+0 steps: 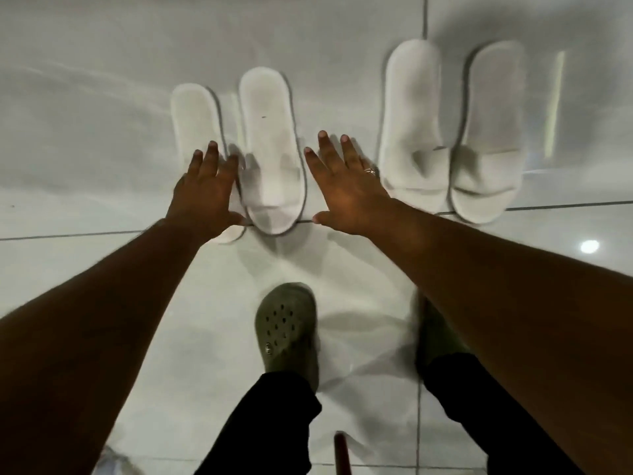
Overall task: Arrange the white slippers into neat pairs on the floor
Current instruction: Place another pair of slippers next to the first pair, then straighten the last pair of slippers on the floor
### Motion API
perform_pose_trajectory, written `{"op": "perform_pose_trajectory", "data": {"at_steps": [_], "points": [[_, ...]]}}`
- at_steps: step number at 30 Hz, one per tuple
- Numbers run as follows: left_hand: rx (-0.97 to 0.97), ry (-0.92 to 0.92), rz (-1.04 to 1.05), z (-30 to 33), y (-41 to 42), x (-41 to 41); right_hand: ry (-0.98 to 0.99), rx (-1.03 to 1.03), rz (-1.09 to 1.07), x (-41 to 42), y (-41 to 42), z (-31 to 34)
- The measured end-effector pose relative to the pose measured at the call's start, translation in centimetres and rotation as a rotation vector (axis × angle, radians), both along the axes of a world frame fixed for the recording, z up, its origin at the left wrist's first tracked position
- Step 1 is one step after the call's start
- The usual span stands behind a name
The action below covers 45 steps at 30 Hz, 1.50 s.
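Note:
Several white slippers lie on the pale tiled floor, toes toward me. On the right, a slipper [412,121] and its partner [488,132] sit side by side, touching. In the middle, one slipper [269,132] lies between my hands, and another [195,114] beside it on the left is partly covered by my left hand [205,197]. That hand is flat with fingers spread, resting over the left slipper's toe end. My right hand [346,186], wearing a ring, is spread flat just right of the middle slipper. Neither hand grips anything.
My green clog [287,330] stands on the floor below the slippers, the other foot mostly hidden under my right arm. Dark grout lines [424,18] cross the glossy tiles. A reddish object [340,450] pokes in at the bottom edge.

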State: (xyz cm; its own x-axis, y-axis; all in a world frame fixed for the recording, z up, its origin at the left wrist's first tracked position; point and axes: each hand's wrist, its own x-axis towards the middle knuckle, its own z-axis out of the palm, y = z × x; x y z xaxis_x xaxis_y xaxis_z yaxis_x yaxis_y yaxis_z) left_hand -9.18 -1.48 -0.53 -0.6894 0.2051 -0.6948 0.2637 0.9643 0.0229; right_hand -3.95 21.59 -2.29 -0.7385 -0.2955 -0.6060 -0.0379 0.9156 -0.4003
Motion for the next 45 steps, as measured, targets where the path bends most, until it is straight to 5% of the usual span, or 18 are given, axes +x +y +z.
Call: {"op": "perform_pose_trajectory", "data": {"at_steps": [11,22,30,37,45], "points": [[0.093,-0.037,-0.028,-5.2,-7.4,-0.6,0.071,0.097,0.139,-0.7,-10.3,-5.6],[0.066,0.006,-0.044,-5.7,-23.6,-6.7,0.167,0.052,0.122,-6.0,-25.6,-6.5],[0.062,-0.007,0.054,-5.4,-26.2,-5.8,0.189,0.021,0.135,-7.4,-28.5,-6.5],[0.041,0.045,0.0,-2.2,-20.4,-5.9,0.181,-0.02,0.046,-6.6,-20.6,-3.6],[0.31,0.007,-0.263,-2.0,5.8,-1.7,0.121,0.332,-0.347,0.8,9.4,1.6]]}}
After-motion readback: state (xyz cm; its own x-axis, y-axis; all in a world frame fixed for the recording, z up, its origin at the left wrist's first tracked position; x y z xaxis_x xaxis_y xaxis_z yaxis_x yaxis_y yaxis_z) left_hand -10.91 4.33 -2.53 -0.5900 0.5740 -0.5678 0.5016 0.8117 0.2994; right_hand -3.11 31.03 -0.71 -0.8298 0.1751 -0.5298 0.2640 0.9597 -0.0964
